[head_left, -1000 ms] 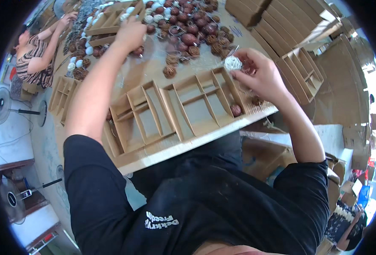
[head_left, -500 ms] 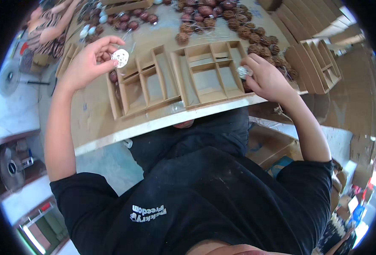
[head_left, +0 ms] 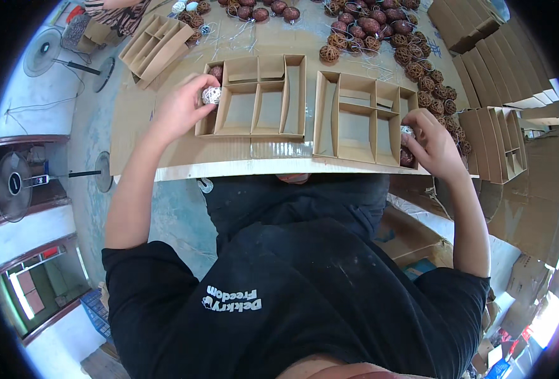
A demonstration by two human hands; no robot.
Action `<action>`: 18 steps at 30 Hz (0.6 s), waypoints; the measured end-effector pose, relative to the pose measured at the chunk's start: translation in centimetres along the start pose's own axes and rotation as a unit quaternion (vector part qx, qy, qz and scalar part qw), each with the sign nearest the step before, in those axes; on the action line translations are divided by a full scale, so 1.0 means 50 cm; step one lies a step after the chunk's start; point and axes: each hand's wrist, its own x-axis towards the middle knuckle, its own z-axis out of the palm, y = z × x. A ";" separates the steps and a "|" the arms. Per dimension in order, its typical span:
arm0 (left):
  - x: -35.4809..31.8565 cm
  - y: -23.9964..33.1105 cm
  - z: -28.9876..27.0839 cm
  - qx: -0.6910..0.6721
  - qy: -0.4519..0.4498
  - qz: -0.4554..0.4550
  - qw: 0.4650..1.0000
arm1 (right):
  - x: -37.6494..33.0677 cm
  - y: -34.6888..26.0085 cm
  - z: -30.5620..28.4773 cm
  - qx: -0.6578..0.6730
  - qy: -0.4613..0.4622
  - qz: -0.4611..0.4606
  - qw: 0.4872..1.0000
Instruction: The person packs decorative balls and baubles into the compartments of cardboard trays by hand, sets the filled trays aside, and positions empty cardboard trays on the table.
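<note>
My left hand [head_left: 186, 107] pinches a white woven ball [head_left: 212, 95] at the outer narrow slot of the left divided cardboard box [head_left: 254, 134]. A dark red glitter ball [head_left: 217, 72] sits in that slot, beyond the white one. At the right divided cardboard box [head_left: 355, 159], my right hand [head_left: 434, 144] has its fingers closed around another white woven ball [head_left: 407, 131], partly hidden by them. A dark red ball [head_left: 407, 157] lies in the same outer slot, nearer to me. The other compartments of both boxes hold nothing.
Brown woven balls [head_left: 426, 83] and dark red balls [head_left: 369, 26] cover the far right of the table. A divided box [head_left: 156, 47] stands at the far left, another [head_left: 503, 145] at the right. Cardboard stacks [head_left: 494, 69] rise behind it.
Both hands have brought their white balls into the outer slots of the boxes, the left one lowering toward its box. The view has shifted, and the boxes appear farther apart.
</note>
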 end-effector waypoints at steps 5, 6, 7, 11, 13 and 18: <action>0.007 0.006 0.032 0.039 0.055 -0.004 0.998 | -0.017 0.003 -0.004 -0.053 0.012 -0.071 0.996; 0.007 0.003 0.038 0.039 0.072 -0.007 0.997 | -0.022 0.008 -0.003 -0.066 -0.013 -0.055 0.996; 0.007 0.001 0.042 0.039 0.090 -0.011 0.995 | -0.029 0.004 -0.005 -0.082 -0.010 -0.069 0.994; 0.011 -0.001 0.044 0.015 0.117 0.010 0.993 | -0.036 -0.008 0.016 -0.121 -0.025 -0.072 0.990; 0.015 0.007 0.036 -0.008 0.086 -0.001 0.996 | -0.041 0.006 0.023 -0.123 -0.015 -0.063 0.990; 0.019 -0.001 0.052 -0.010 0.100 -0.007 0.995 | -0.036 -0.002 0.017 -0.085 -0.024 -0.034 0.996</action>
